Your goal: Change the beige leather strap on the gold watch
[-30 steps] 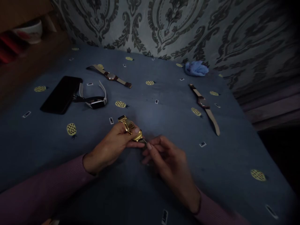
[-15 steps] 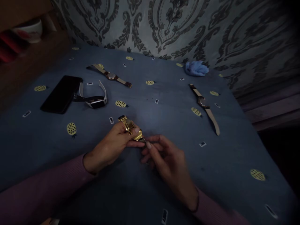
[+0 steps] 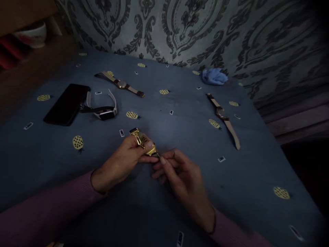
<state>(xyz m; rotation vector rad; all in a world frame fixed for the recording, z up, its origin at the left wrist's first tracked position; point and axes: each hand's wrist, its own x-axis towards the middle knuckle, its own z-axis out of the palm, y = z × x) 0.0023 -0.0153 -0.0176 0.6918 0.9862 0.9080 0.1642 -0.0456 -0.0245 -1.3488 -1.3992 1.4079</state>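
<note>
Over the blue table (image 3: 190, 127), pretty much front and center, there's a gold watch (image 3: 152, 150), gripped in the left hand (image 3: 123, 154) with the thumb pressed on it. The right hand (image 3: 185, 178) has a thin pin (image 3: 158, 154) pinched between thumb and finger, right at the watch's end; too tiny to tell if they touch. Off to the left, a smartwatch (image 3: 106, 114) sits by a black phone (image 3: 66, 104). One strap watch (image 3: 122, 84) lies behind those, another strap watch (image 3: 222, 114) is out right, and a crumpled blue wad (image 3: 214, 76) is near the wall (image 3: 180, 34).
</note>
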